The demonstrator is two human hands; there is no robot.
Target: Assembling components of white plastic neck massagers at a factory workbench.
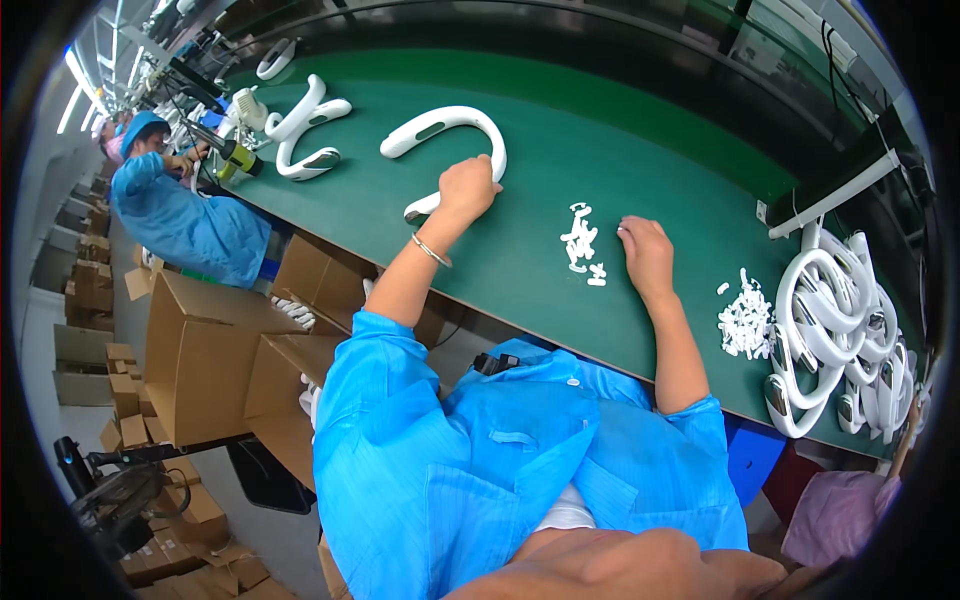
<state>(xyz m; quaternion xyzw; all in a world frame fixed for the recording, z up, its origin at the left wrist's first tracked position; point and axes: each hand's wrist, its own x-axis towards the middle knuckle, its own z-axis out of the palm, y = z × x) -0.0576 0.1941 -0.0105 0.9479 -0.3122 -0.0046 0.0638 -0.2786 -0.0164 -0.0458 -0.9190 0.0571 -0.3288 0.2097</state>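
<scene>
My left hand (pixel 466 189) rests on a white U-shaped neck-fan shell (pixel 447 128) lying on the green table (pixel 600 140), fingers curled over its near arm. My right hand (pixel 645 250) lies flat on the table with fingers loosely bent, just right of a small cluster of white plastic clips (pixel 580 243). It holds nothing that I can see.
A pile of white U-shaped shells (pixel 835 335) sits at the right end, with a heap of small white parts (pixel 746 322) beside it. More shells (pixel 305 130) lie at the far left near a person in blue (pixel 180 215) with a power screwdriver. Cardboard boxes (pixel 210 350) stand below the table edge.
</scene>
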